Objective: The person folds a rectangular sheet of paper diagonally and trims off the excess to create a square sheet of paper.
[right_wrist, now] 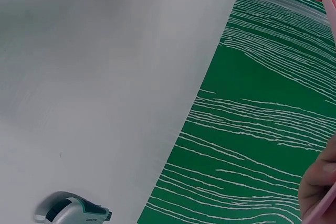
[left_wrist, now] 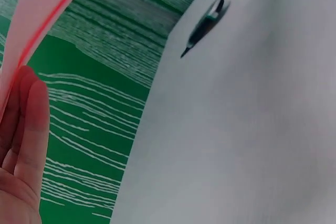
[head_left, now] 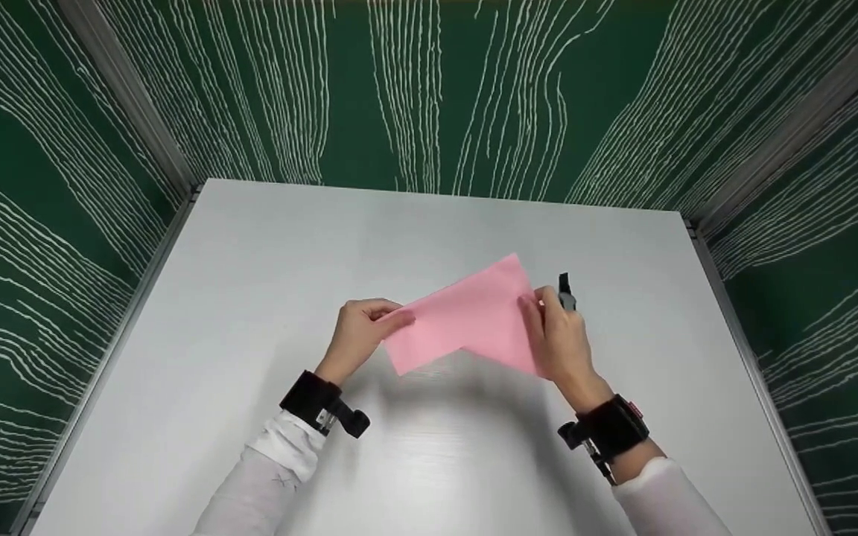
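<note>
A pink sheet of paper [head_left: 466,316] is held up above the table between both hands, its outline bent as if folded. My left hand [head_left: 358,331] pinches its left end between thumb and fingers. At the right end, my right hand [head_left: 563,339] grips the edge with the thumb on the near face. The left wrist view shows the paper [left_wrist: 39,22] nearly edge-on beside the left hand [left_wrist: 29,129]. In the right wrist view, only part of the right hand [right_wrist: 317,182] appears, with a strip of paper in its fingers.
Just beyond the right hand, a grey and black dispenser [head_left: 565,294], resembling a correction tape, lies on the white table [head_left: 287,246]. Green panels [head_left: 466,97] with white wavy lines enclose the back and sides. Dark camera bands [head_left: 313,398] wrap both wrists.
</note>
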The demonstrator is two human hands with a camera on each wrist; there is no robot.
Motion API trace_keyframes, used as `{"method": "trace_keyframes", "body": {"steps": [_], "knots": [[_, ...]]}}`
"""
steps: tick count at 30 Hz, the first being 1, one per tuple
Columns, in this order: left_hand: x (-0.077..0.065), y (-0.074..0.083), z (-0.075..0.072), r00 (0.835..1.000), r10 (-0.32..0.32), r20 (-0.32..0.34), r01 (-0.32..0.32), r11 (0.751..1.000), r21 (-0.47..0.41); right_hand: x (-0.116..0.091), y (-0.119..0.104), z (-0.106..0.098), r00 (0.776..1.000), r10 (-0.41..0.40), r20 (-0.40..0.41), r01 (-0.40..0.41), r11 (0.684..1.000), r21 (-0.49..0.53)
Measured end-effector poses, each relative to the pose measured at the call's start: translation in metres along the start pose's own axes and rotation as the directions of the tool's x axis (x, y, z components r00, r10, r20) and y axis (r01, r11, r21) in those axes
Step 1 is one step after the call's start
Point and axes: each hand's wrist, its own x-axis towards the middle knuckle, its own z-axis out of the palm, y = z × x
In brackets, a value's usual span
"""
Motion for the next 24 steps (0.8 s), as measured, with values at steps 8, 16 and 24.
{"method": "trace_keyframes", "body": {"steps": [8,16,24], "knots": [[-0.001,0.009,-0.004,0.994,-0.108,0.019,0.11,0.975,-0.195,-0.002,0.0,-0.001,0.999,0.051,-0.013,-0.05,0.996,0.072],[-0.001,0.013,-0.002,0.992,-0.129,0.006,0.128,0.976,-0.174,-0.004,0.003,0.0,0.998,0.027,-0.053,-0.024,0.997,0.07],[0.0,0.015,-0.004,0.984,-0.18,0.016,0.179,0.96,-0.215,-0.004,0.007,-0.001,0.996,-0.026,-0.089,0.035,0.994,0.099]]}}
